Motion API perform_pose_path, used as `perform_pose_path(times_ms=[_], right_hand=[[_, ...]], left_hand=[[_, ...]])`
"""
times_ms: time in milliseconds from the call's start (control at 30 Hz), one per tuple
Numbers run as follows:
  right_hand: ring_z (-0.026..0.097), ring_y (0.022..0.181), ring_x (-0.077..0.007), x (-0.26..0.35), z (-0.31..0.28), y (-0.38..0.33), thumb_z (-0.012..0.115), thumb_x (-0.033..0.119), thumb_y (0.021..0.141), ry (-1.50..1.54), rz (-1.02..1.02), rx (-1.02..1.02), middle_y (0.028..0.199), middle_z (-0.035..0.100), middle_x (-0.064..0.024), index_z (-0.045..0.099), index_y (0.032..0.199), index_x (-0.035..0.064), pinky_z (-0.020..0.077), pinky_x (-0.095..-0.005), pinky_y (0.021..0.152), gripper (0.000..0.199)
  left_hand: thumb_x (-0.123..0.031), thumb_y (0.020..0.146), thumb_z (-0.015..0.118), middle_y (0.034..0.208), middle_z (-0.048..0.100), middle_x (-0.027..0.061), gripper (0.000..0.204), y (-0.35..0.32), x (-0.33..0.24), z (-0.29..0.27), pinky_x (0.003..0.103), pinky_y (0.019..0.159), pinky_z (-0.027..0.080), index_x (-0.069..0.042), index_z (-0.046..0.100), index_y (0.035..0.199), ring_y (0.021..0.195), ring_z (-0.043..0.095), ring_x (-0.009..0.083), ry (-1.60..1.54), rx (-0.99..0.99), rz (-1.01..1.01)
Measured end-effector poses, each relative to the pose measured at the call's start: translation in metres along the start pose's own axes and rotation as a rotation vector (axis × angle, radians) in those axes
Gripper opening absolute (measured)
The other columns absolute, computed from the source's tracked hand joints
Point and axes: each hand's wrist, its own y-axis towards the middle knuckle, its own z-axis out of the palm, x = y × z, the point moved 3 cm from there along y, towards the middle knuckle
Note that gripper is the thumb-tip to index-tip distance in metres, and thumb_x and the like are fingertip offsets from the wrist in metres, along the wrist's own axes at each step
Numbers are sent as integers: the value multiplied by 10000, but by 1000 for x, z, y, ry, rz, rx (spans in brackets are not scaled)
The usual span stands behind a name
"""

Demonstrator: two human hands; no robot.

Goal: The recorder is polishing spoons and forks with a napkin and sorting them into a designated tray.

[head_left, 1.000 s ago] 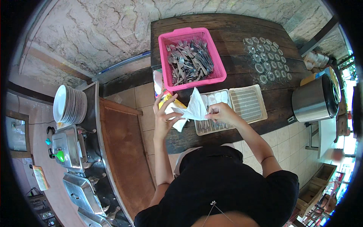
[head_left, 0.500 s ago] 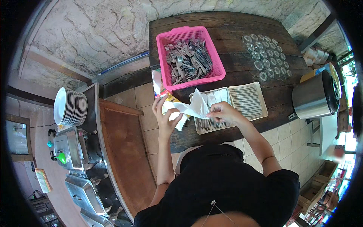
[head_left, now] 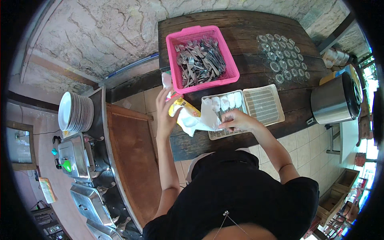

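Napkin hangs loosely at centre frame by the cream basket, its right end pinched in your right hand. Your left hand, left of centre, has fingers spread wide. You're probably spreading it; next seemingly calls for a light left-hand pinch.

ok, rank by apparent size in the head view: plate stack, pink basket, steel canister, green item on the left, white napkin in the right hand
1. Pink basket
2. Steel canister
3. Plate stack
4. Green item
Unranked: white napkin; its outline blends into white material beside it.
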Motion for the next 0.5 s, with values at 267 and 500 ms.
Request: perform_pose_path(times_ms=[267,500], right_hand=[[403,409,-28,5,6,-6,619,146,745,17,-16,84,502,482,9,508,634,45,243,-168,360,187],[416,423,-35,2,1,-12,626,149,739,33,-86,-30,493,466,10,512,651,28,278,-179,376,188]], left_hand=[[-54,467,637,1234,407,45,350,10,-20,41,460,974,206,-179,668,793,1193,254,318,-330,447,140],[-130,644,598,833,631,33,95,-28,-7,68,355,814,326,-107,656,715,932,527,214,-461,373,96]])
